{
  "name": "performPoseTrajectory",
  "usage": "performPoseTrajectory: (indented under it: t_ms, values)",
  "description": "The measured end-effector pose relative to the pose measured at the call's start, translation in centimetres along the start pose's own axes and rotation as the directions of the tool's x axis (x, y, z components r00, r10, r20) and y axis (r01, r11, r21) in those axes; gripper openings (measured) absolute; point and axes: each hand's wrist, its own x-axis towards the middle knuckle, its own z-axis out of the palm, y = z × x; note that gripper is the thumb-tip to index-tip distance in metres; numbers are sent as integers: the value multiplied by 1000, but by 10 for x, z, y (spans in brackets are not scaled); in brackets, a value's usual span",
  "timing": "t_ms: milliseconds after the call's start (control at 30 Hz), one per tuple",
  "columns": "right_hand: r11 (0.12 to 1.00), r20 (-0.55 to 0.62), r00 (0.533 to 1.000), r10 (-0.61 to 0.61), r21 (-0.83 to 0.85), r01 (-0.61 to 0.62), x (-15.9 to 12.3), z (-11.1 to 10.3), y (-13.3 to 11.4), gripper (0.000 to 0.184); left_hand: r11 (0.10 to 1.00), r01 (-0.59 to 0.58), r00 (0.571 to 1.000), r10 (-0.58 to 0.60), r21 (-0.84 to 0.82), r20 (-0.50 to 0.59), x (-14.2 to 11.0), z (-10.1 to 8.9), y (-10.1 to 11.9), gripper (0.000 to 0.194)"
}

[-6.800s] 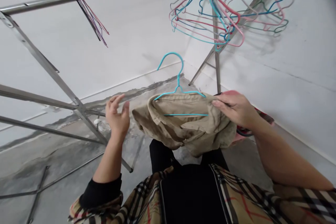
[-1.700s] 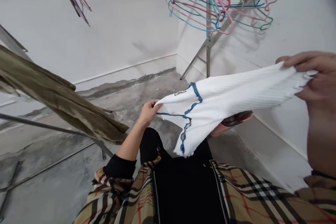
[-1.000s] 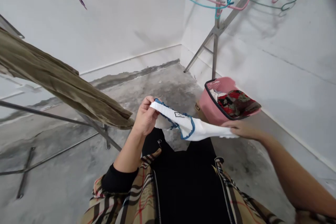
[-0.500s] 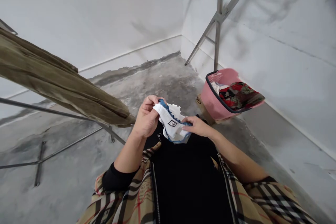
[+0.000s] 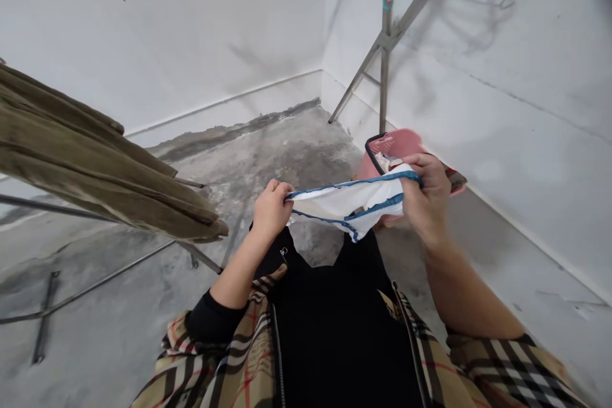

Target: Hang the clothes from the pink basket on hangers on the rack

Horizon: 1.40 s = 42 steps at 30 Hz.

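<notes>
The white garment (image 5: 347, 201) lies stretched between both hands, its long axis running sideways across the view and rising slightly toward the right; its blue trim (image 5: 354, 183) runs along the upper edge, and a small fold sags to a point at the lower middle. It hangs above the person's black top (image 5: 335, 331), nearer the right end of the body's front than the left; the left hand (image 5: 272, 209) is closed on the garment's left end, fingers curled tight round a bunched pinch of cloth; the right hand (image 5: 423, 194) is closed on the other end, fingers wrapped over the top edge. Open floor (image 5: 296, 146) lies ahead of the hands and below the cloth; the khaki cloth (image 5: 95, 166) hanging on the steel rack (image 5: 95, 274) sits just left of the left hand, apart from it, and is cut off by the frame's left edge. The right hand overlaps the pink basket (image 5: 394, 153), hiding most of what lies inside; only a white scrap (image 5: 382, 162) shows there; how the garment's ends lie within each fist is hidden.
</notes>
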Motion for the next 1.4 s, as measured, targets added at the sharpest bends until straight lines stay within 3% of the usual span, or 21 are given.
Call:
performPoseTrajectory:
  t_ms: [133,200,300,367,433,500,633,733,800,900,967,1033,1067,1100,1133,1167,1233,1267,1333,1400]
  values:
    - [1000,51,999,6,17,-7,3,-1,6,24,918,99,994,-78,-383,71,2,4,3,6]
    - [999,62,997,39,18,-40,4,1,10,24,801,185,981,-119,-569,152,1,8,6,12]
    - [992,107,987,123,8,-125,5,3,12,23,517,384,923,-179,-765,342,-2,12,11,29]
    - [985,145,974,173,-7,-174,9,3,10,23,460,449,892,-176,-766,417,-4,11,14,38]
    - [979,174,964,202,-19,-202,13,3,6,23,500,444,886,-122,-744,447,-5,6,15,43]
    - [975,182,958,223,-24,-223,18,2,1,23,607,371,897,-38,-703,441,-4,-4,15,43]
    - [974,190,956,225,-33,-223,24,2,-6,22,857,70,953,94,-510,288,0,-30,12,30]
    - [984,264,948,177,-79,-162,29,5,-2,23,934,-87,961,170,-345,218,3,-46,9,24]
    - [987,354,925,142,-123,-104,33,6,0,24,966,-118,974,157,-232,160,3,-53,7,21]
    - [983,573,815,91,-185,20,41,8,-4,27,997,-71,997,70,-13,-24,2,-59,4,17]
    - [972,746,663,61,-194,128,47,7,-11,27,999,-31,994,33,22,-100,-1,-62,3,19]
    - [962,882,467,58,-175,212,55,6,-21,26,994,-24,998,18,-111,-53,-4,-66,4,20]
    - [960,911,409,53,-159,230,61,6,-27,26,977,-19,1000,19,-211,-6,-5,-67,4,20]
    - [962,913,407,38,-144,233,68,6,-33,26,950,-5,999,19,-311,40,-7,-68,6,22]
    - [964,885,465,13,-134,229,78,6,-40,27,917,17,997,17,-398,80,-10,-69,7,25]
    - [966,823,568,-22,-128,224,90,8,-47,29,884,44,994,8,-465,110,-12,-70,10,28]
    - [958,607,786,-120,-136,252,120,13,-62,32,838,92,989,-16,-538,145,-16,-70,14,32]
    - [943,490,853,-181,-160,292,138,17,-70,33,824,107,988,-24,-556,154,-17,-69,16,33]
    - [882,293,905,-308,-270,387,175,28,-85,33,815,108,989,-27,-569,148,-20,-67,19,33]
    - [798,188,904,-383,-425,426,209,42,-97,34,821,82,993,-16,-565,120,-21,-66,19,32]
